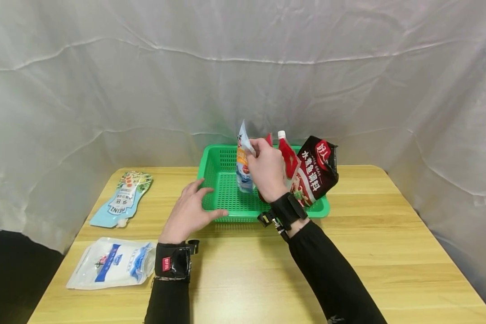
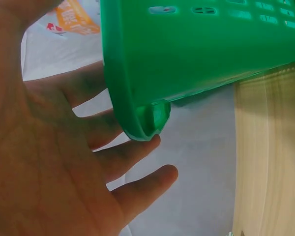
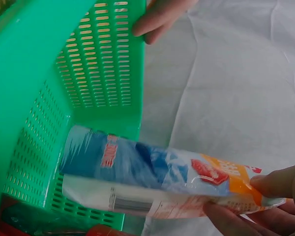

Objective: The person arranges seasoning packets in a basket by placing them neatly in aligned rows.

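Note:
My right hand (image 1: 267, 170) pinches the top of a blue, white and orange food pouch (image 1: 243, 173) and holds it upright inside the green plastic basket (image 1: 211, 162). In the right wrist view the thumb and fingers grip one end of the pouch (image 3: 137, 162), whose other end is down in the basket. My left hand (image 1: 188, 211) is at the basket's left front corner, thumb and fingers spread. Its fingertips reach the rim (image 2: 119, 105) in the left wrist view. A black seasoning pouch (image 1: 313, 168) and a red pouch with a white cap (image 1: 288, 155) stand at the basket's right side.
On the table's left lie a light-blue Heinz pouch (image 1: 121, 200) and, nearer me, a white and blue bag (image 1: 111, 263). A grey cloth (image 1: 243, 81) hangs behind the wooden table (image 1: 389, 252) and along its sides.

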The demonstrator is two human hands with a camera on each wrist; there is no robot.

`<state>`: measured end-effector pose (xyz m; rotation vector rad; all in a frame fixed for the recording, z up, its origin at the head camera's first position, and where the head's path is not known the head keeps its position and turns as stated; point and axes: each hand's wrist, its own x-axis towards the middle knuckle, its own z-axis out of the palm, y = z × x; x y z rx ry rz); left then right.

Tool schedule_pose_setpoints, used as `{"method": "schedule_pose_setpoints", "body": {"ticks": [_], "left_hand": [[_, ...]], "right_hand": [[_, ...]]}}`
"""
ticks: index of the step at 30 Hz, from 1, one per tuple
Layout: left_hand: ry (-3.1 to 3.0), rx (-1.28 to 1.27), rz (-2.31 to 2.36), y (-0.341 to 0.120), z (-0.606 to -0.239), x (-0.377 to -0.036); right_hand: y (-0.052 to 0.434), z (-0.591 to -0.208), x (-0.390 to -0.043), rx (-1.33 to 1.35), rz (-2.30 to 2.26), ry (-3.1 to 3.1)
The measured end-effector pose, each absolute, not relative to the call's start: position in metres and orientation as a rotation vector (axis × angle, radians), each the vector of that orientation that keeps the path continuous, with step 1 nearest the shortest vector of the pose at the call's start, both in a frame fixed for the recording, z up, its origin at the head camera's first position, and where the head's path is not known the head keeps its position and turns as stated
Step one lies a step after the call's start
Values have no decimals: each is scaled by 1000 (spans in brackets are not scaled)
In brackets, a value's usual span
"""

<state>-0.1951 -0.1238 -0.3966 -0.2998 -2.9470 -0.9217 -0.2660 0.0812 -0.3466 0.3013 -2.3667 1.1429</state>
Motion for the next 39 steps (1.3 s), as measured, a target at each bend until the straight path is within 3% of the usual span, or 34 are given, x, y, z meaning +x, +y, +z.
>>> {"method": "schedule_pose_setpoints", "body": {"ticks": [10, 39], "left_hand": [[-2978, -298, -988, -124, -396, -194], [-3012, -248, -998, -124, -394, -194]], "right_hand": [[70, -355, -270, 325, 989, -2459], [90, -360, -290, 162, 1131, -2769]]}}
